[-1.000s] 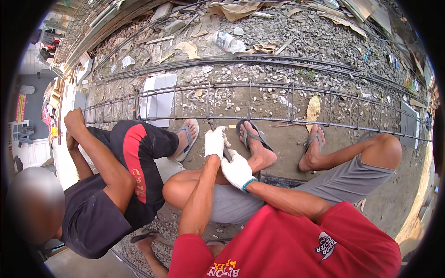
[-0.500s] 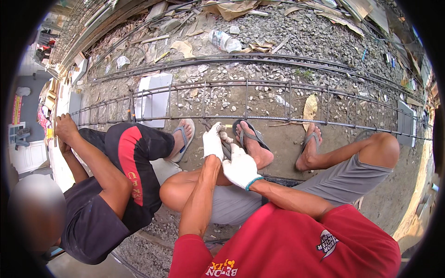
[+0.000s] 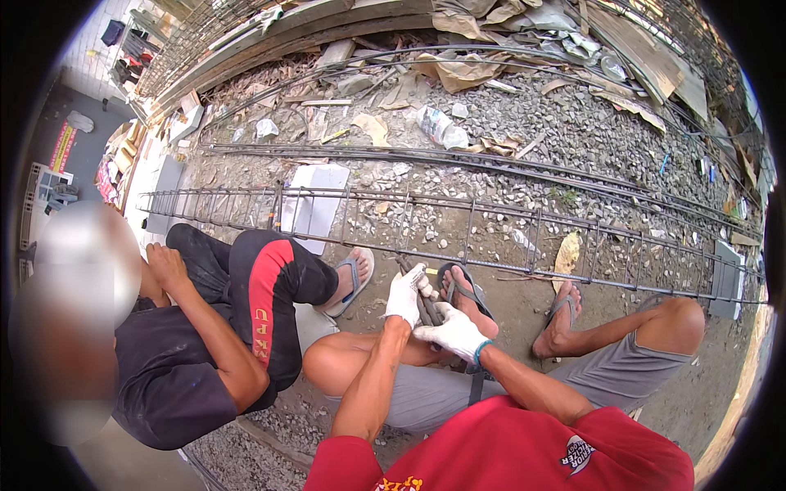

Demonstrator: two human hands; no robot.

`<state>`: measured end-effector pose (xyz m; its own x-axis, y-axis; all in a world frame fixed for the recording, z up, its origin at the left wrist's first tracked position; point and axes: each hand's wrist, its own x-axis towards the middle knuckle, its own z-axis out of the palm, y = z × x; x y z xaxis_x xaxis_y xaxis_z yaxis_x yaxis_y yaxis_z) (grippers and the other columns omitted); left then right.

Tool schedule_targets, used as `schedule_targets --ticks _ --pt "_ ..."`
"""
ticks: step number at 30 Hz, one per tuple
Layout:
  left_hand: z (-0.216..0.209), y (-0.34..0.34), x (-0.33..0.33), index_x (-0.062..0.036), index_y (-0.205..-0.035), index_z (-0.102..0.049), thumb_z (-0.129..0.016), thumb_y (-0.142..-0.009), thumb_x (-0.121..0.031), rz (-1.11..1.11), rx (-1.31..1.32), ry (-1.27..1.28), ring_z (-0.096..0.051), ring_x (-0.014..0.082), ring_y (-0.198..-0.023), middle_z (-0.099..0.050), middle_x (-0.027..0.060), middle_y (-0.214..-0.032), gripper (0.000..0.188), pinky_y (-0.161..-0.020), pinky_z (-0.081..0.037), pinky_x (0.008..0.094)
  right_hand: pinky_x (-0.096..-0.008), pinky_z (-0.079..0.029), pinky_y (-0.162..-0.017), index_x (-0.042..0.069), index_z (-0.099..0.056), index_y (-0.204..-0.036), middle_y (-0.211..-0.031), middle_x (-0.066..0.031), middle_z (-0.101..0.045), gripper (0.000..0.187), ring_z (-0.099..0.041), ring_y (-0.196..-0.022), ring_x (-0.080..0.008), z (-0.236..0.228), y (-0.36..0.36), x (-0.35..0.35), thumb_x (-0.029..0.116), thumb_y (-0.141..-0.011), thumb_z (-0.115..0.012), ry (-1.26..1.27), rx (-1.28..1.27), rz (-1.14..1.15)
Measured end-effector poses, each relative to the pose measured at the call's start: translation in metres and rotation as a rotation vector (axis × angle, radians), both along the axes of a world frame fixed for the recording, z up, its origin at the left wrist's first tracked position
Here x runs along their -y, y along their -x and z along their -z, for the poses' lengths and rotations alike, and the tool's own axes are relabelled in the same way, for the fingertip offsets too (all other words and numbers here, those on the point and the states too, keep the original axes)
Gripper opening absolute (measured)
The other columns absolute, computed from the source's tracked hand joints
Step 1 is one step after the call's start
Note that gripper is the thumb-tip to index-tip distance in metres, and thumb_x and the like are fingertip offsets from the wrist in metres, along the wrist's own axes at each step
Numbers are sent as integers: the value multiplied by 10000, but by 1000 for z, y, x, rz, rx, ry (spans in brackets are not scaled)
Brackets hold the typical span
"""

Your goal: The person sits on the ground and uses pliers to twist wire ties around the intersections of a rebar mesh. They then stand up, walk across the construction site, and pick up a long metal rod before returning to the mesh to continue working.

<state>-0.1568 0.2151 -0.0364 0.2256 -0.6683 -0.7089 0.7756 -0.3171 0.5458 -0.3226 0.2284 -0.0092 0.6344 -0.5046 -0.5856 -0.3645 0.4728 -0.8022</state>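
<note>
My left hand (image 3: 406, 298), in a white work glove, is closed around a pair of dark metal pincers (image 3: 427, 309), whose tip points up past its fingers. My right hand (image 3: 459, 334), in a white glove with a teal cuff, closes on the lower part of the same tool. Both hands are in front of my bent knees, just on the near side of a long rebar cage (image 3: 469, 237) lying across the ground. The gloves partly hide the pincers, and no wire can be made out.
A co-worker in dark clothes (image 3: 176, 364) squats close on my left. Grey blocks (image 3: 725, 282) sit under the cage. Beyond it lie loose steel bars (image 3: 393, 164), gravel (image 3: 565, 123), a plastic bottle (image 3: 440, 127) and timber planks (image 3: 303, 45). My sandalled feet (image 3: 467, 293) are by the cage.
The view has swung, so the scene sits lower and further right. My gloved hands stay together on the pincers. The co-worker's hand has moved from the cage's left end toward their knees.
</note>
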Motion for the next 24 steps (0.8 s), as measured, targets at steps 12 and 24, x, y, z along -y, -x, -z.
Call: schedule_targets --ticks 12,24 --pt "18 -24 -43 -62 -1183 -659 -672 -994 -163 -120 -116 39 -711 282 -763 -704 105 -897 214 -721 -635 477 -349 -548 -572 94 -637 -1104 -841 -33 -680 293 -651 -688 -194 26 7 -19 378 -1034 -625 -1118 467 -44" --pt "-126 114 -6 -85 -1614 -306 -680 -969 -470 690 807 620 -555 293 -1333 -534 250 -1481 839 -1113 -396 377 -501 -613 -731 -45 -562 -1238 -966 -198 -719 443 -724 -833 -357 -173 229 52 258 -945 -698 -161 554 383"
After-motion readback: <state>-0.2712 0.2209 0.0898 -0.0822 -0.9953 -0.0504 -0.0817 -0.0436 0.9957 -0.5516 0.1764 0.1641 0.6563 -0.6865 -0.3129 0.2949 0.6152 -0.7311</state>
